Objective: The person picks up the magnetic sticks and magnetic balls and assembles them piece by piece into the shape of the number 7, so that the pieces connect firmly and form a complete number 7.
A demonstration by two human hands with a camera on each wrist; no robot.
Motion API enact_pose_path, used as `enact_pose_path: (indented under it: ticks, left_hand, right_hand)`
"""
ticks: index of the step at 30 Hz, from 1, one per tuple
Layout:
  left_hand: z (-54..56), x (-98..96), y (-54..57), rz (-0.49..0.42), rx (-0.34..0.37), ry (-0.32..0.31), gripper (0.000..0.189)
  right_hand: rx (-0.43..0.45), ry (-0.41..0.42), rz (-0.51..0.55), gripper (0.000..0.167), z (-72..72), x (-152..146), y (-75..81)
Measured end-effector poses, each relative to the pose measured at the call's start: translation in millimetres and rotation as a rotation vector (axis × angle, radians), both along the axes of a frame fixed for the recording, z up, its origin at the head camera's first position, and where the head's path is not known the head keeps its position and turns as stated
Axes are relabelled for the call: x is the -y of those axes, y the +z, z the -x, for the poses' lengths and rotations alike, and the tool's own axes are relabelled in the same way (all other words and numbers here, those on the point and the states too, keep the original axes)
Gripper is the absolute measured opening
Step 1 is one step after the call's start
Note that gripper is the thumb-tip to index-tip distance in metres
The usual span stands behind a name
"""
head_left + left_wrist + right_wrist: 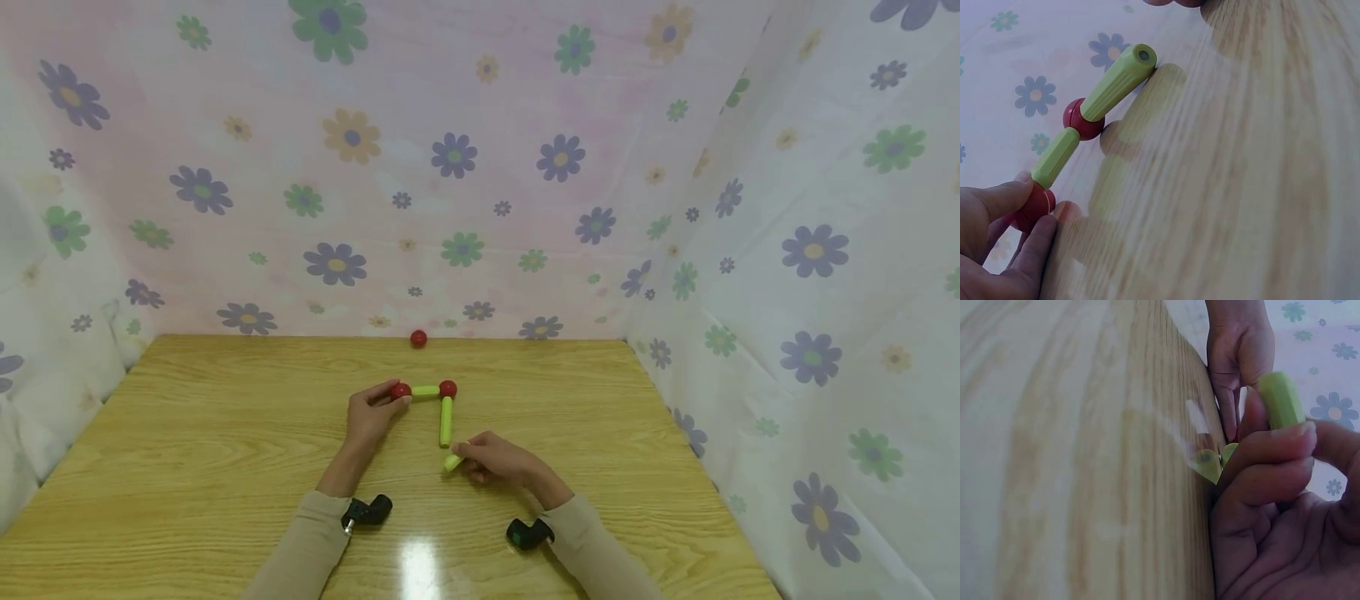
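My left hand [371,417] grips a red ball [402,391] between thumb and fingers, low over the wooden table. From this ball a short yellow-green rod [426,391] runs right to a second red ball [447,388]. A longer yellow-green rod [446,422] extends from that ball toward me; in the left wrist view its free end [1144,55] shows a dark round spot. Just nearer than this end, my right hand [501,460] pinches another yellow-green rod [1282,400] between thumb and fingers, apart from the joined pieces. The fingers hide part of it.
A loose red ball [418,338] lies at the table's far edge, by the flowered cloth [420,208] that stands behind. Similar cloth hangs on the left and right. A black device [369,510] is strapped at each wrist over the sleeves.
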State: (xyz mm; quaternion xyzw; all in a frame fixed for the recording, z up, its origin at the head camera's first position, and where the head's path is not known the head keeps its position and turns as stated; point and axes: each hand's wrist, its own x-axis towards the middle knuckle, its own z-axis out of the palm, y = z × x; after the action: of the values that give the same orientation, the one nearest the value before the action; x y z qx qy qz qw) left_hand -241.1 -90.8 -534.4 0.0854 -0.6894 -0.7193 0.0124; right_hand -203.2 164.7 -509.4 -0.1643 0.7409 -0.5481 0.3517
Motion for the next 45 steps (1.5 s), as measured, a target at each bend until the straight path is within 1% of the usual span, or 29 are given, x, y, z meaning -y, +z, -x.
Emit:
enact_pose_path:
  ticks: [3,7,9,13,16,18,21,27,30,33,37,40,45]
  left_hand:
    - [-0.4,-0.3,-0.7,0.004,-0.002,0.006,0.048]
    - [0.3,0.0,-1.7,0.006,-0.008,0.005,0.047]
    - [0.4,0.0,-1.3,0.006,-0.009,0.002,0.047]
    - [-0.4,-0.3,0.4,0.007,-0.013,0.002,0.048]
    - [-0.9,-0.7,1.1,0.008,-0.013,0.005,0.048]
    - [-1.4,-0.9,1.2,0.010,-0.013,0.006,0.048]
    - [-1.6,-1.1,1.1,0.007,-0.016,0.006,0.048]
    - [-0.4,-0.9,-0.2,-0.001,-0.025,0.008,0.048]
    - [0.2,-0.7,-1.0,0.000,-0.021,0.009,0.048]
    - [0.8,-0.6,-1.4,-0.002,-0.023,0.008,0.048]
    - [1.0,-0.5,-1.6,-0.007,-0.027,0.008,0.048]
    - [0.6,-0.3,-1.4,-0.009,-0.028,0.008,0.048]
    - [0.1,0.0,-1.0,-0.011,-0.032,0.009,0.049]
  right_hand:
    - [0.033,-0.019,0.015,0.038,0.0,0.8,-1.4]
    - [0.029,-0.044,0.002,0.042,0.1,2.7,-2.6]
    - [0.023,-0.027,0.006,0.042,0.7,2.7,-3.3]
    - [0.042,-0.008,0.042,0.032,1.6,0.8,-4.8]
    - [0.057,-0.026,0.064,0.022,1.8,-0.6,-5.9]
    - [0.062,-0.035,0.067,0.021,2.0,-1.3,-6.8]
    - [0.048,-0.017,0.060,0.025,2.5,-2.6,-6.8]
    - [0.033,0.047,0.074,0.040,1.7,-4.6,-0.3]
    - [0.011,0.047,0.043,0.039,-1.0,-4.4,2.3]
    - [-0.015,0.008,0.016,0.032,-4.8,-2.1,1.9]
    - [-0.010,-0.087,0.009,0.023,-10.3,2.7,-1.8]
    - [0.003,-0.150,-0.001,0.023,-13.5,5.7,-2.8]
    - [0.026,-0.217,-0.030,0.025,-13.8,9.3,-3.3]
